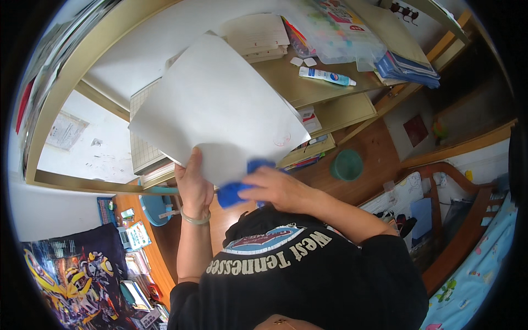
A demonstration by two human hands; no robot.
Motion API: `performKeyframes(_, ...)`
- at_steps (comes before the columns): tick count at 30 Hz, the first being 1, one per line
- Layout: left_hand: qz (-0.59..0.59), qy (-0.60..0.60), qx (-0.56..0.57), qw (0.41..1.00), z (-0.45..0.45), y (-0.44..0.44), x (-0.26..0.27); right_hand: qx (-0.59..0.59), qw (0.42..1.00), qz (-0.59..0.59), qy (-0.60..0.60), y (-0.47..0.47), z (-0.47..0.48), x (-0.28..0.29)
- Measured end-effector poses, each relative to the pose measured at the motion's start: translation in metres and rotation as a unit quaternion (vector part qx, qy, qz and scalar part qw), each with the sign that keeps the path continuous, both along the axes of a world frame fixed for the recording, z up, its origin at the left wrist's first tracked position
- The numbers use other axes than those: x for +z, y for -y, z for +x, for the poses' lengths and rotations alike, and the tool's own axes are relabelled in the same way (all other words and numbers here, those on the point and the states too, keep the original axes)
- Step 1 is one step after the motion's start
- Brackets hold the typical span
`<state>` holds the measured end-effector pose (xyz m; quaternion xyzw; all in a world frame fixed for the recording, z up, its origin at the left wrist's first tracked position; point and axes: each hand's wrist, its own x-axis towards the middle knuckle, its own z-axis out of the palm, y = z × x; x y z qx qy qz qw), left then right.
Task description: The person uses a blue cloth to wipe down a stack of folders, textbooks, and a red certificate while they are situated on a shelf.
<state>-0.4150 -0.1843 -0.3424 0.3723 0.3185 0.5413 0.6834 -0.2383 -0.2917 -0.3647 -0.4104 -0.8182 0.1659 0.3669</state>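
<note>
My left hand (193, 185), with a pale bangle at the wrist, grips the lower left edge of a large white paper item (214, 103). The thumb lies on top and the fingers are hidden beneath. More than one layer shows along its right edge, and a faint red round mark sits near the right corner. In my right hand (274, 187) is a blue cloth (231, 194), blurred, at the paper's near corner. Whether the cloth presses on the paper, I cannot tell.
Behind the paper, a shelf (280, 88) holds a toothpaste tube (328, 76), a stack of papers (258, 35), clear plastic cases (342, 37) and blue folders (406, 68). A green bin (346, 165) stands on the floor at right. A desk (156, 255) is at lower left.
</note>
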Motion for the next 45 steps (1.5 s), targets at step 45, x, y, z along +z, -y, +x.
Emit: performKeyframes(45,-0.088,0.062,-0.062,0.992,0.01,0.029,-0.015,-0.132,0.986,0.102,0.005,-0.114,-0.015,0.085)
